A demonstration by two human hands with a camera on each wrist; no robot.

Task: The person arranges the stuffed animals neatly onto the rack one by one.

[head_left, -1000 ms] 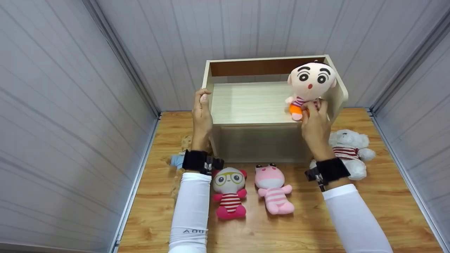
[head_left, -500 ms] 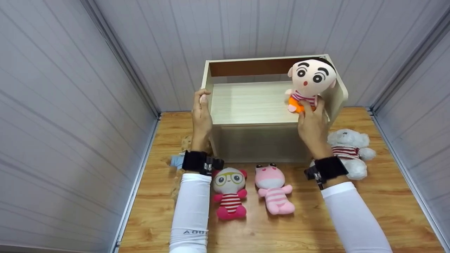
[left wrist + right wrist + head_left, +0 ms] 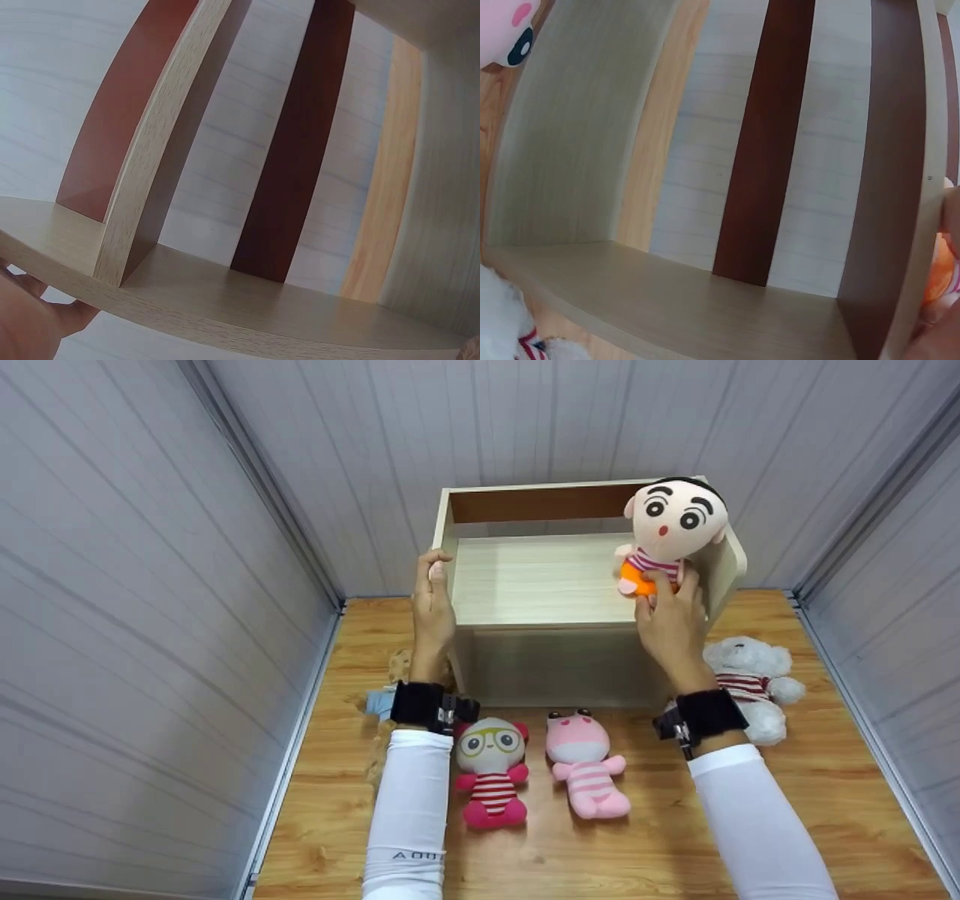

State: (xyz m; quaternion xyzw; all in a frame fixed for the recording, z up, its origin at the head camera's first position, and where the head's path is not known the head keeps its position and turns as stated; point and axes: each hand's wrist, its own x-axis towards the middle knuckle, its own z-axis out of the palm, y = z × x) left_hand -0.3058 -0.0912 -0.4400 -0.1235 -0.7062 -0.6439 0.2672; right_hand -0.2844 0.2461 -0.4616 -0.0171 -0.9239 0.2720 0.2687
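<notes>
A plush boy doll (image 3: 675, 521) with a big head, thick black brows, striped top and orange shorts sits upright at the right end of the wooden shelf's top board (image 3: 540, 577). My right hand (image 3: 673, 622) grips it low on the body, thumb over the shorts. In the right wrist view only a bit of the orange shorts (image 3: 939, 274) shows beside the fingers at the edge. My left hand (image 3: 433, 604) holds the front edge of the shelf's left side panel (image 3: 60, 247), thumb in front and fingers behind.
On the wood floor before the shelf lie a panda plush (image 3: 491, 772) and a pink frog plush (image 3: 587, 769). A white bear plush (image 3: 750, 682) lies at the right. A brown-and-blue plush (image 3: 381, 703) is partly hidden by the left arm. Panel walls (image 3: 555, 420) enclose the space.
My right hand has pushed the boy doll slightly farther back on the top board, and its head now stands nearer the right side panel. The left hand stays on the shelf.
</notes>
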